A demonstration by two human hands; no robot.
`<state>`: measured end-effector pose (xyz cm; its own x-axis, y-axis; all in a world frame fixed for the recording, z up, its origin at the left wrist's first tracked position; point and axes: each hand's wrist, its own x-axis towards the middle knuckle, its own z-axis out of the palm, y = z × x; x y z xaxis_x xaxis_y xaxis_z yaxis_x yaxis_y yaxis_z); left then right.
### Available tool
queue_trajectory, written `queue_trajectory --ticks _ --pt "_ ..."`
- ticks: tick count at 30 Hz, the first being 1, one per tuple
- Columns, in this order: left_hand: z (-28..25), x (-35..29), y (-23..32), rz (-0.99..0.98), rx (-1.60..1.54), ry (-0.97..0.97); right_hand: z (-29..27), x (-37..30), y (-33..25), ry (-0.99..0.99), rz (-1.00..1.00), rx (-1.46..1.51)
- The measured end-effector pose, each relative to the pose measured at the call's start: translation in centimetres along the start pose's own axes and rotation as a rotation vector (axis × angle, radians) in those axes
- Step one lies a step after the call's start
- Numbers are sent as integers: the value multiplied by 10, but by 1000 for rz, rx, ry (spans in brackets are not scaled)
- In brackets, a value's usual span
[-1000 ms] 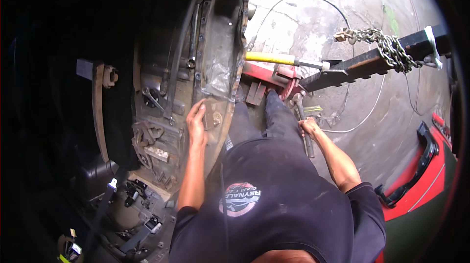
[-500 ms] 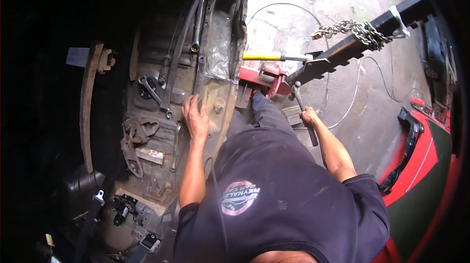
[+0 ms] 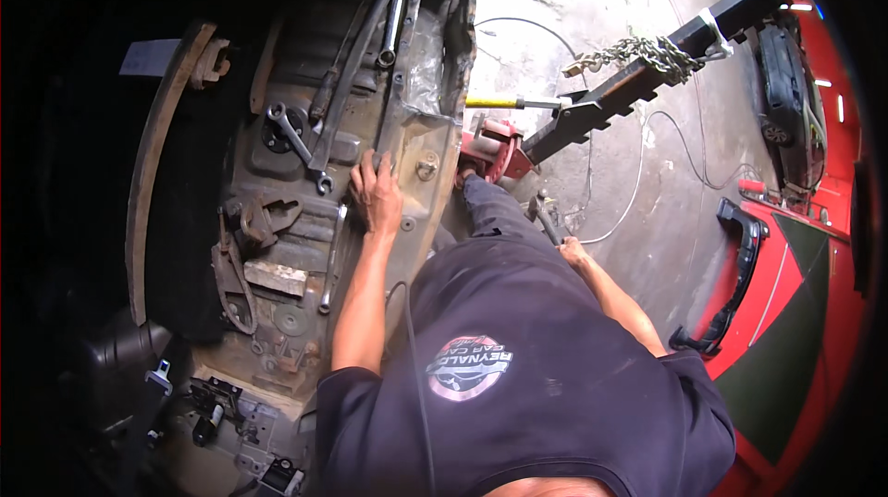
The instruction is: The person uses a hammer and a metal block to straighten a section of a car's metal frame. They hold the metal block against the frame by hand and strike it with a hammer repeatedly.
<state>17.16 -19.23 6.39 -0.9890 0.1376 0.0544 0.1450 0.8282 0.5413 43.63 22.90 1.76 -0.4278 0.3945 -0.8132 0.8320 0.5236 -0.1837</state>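
My left hand rests on the bare metal car floor panel, fingers somewhat spread and fingertips down near a raised sill. What lies under the fingertips is hidden. A round raised fitting is just to its right. My right hand grips the handle of a hammer, held low beside my right leg with its head pointing away from me. Left of my left hand, a double-ended wrench lies on the panel. Another long wrench lies farther up, and a slimmer one sits beside my left forearm.
A black toothed beam wrapped in chain rises from a red base, beside a yellow-handled ram. Cables cross the floor. A curved wooden strip and metal brackets lie at left. A red panel stands at right.
The hammer and my right hand have come lower and closer to my leg. My left hand stays on the panel. The whole view has shifted slightly.
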Motion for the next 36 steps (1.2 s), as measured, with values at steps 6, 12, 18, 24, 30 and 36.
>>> queue_trajectory --ticks 6,12,18,24,30,36 --pt "2 -5 -9 8 112 23 14 -22 -3 -51 19 173" --pt "0 -2 -5 -4 104 23 16 -29 -12 -21 149 4" --pt "8 -1 -6 8 101 53 34 -28 7 70 68 -151" --pt "2 -1 -4 12 78 33 37 -37 4 65 41 -83" --pt "1 -5 -12 29 6 43 32 -28 5 67 10 -151" --pt "-6 -7 -9 0 -14 48 36 -13 21 67 -57 -165"
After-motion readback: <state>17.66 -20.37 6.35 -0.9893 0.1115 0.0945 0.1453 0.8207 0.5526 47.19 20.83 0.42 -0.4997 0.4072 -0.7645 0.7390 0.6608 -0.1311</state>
